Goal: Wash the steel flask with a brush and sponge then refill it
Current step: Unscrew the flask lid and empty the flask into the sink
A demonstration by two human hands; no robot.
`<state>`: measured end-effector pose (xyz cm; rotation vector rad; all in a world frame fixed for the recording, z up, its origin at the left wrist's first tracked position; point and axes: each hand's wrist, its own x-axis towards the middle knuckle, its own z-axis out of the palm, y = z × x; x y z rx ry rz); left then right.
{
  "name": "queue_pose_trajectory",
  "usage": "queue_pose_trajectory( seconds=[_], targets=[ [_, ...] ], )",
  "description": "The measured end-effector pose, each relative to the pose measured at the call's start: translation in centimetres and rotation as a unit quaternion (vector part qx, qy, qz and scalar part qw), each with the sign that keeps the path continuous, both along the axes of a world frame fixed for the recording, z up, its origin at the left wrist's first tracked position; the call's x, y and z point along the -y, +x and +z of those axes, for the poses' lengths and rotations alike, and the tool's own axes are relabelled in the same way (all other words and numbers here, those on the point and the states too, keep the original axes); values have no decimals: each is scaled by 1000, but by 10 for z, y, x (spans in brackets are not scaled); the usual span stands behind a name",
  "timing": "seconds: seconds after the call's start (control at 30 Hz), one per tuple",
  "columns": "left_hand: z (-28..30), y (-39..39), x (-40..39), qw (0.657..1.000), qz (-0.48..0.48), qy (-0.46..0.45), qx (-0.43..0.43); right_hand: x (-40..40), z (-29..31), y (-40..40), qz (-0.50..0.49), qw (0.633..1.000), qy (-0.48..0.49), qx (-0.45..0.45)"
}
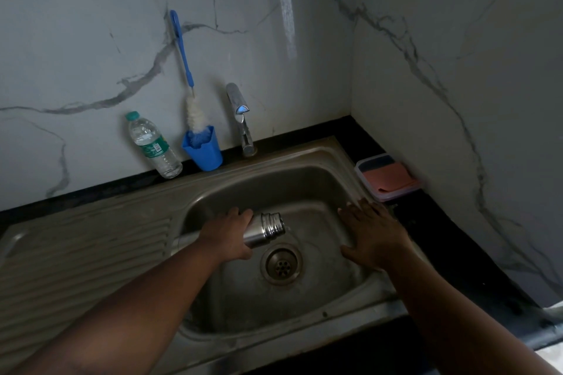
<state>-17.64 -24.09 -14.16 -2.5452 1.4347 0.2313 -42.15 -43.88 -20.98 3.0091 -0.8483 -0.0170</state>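
My left hand [229, 234] grips the steel flask [265, 228] round its body and holds it tilted over the sink basin [304, 179], its open threaded mouth pointing right, above the drain [281, 264]. My right hand [374, 234] is spread flat with straight fingers over the basin's right side, holding nothing. A bottle brush [188, 82] with a blue handle and white bristles stands in a blue cup [204, 151] against the back wall. A pink sponge [390, 180] lies in a small tray [364, 165] on the counter to the right of the sink.
A chrome tap [240, 114] rises behind the basin, with no water running. A clear plastic water bottle [154, 145] with a green cap stands left of the cup. A ribbed drainboard [85, 250] lies to the left. Marble walls close the back and right.
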Motion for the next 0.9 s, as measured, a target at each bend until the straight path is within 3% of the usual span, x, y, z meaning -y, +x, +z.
queue_pose_trajectory(
  seconds=[0.9],
  targets=[
    [1,-8,4,1000,-9,1,-3,-1,2,0,3,1000,0,2]
  ],
)
